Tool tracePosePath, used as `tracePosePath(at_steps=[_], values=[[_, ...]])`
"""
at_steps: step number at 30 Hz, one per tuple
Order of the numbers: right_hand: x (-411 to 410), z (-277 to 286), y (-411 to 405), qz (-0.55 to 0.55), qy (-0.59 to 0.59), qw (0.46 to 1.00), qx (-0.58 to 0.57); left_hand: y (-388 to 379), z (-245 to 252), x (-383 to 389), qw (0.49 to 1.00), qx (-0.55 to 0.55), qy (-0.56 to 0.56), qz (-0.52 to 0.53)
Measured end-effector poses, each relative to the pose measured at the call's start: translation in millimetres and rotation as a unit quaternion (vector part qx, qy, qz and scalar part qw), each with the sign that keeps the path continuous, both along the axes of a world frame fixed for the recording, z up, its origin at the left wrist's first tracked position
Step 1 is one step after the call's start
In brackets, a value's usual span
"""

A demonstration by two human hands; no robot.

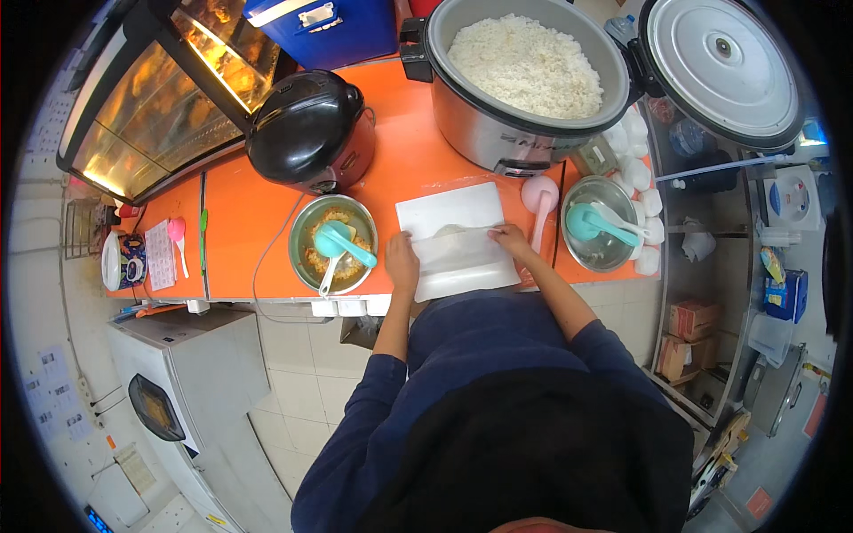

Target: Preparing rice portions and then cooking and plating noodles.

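Observation:
A white sheet of food wrapping paper (466, 276) lies on the orange counter in front of me, its near part folded up across the middle. A pale rounded shape (450, 230), perhaps rice, shows at the fold; most of it is covered. My left hand (402, 260) grips the paper's left edge at the fold. Over at the right edge, my right hand (510, 241) pinches the same fold between thumb and fingers. Left of the paper is a metal bowl (298, 256) of orange-brown food with a turquoise scoop (343, 243). A pink rice scoop (541, 200) rests by my right hand.
Behind the paper stands a large open rice cooker (466, 126) full of white rice (526, 66). A smaller black-lidded cooker (306, 133) and a lit glass food warmer (153, 113) are leftward. Rightward are another metal bowl (593, 256) with scoops and several white wrapped bundles (650, 203).

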State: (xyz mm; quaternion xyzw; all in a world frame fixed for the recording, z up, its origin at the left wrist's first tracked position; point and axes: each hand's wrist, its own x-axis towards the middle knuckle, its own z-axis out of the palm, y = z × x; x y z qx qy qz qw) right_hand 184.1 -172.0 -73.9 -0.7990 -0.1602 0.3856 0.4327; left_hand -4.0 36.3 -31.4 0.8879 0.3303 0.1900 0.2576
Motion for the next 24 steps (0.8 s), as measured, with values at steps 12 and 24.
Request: tracePosePath(at_steps=[12, 24], values=[[-3.5, 3.6, -0.6, -0.041, 0.036, 0.998, 0.026, 18.8, 28.5, 53.8, 0.991, -0.074, -0.104, 0.039], [11.6, 38.5, 81.0, 0.075, -0.453, 0.888, 0.011, -36.8, 40.4, -1.9, 0.906, 0.132, 0.119, -0.383]])
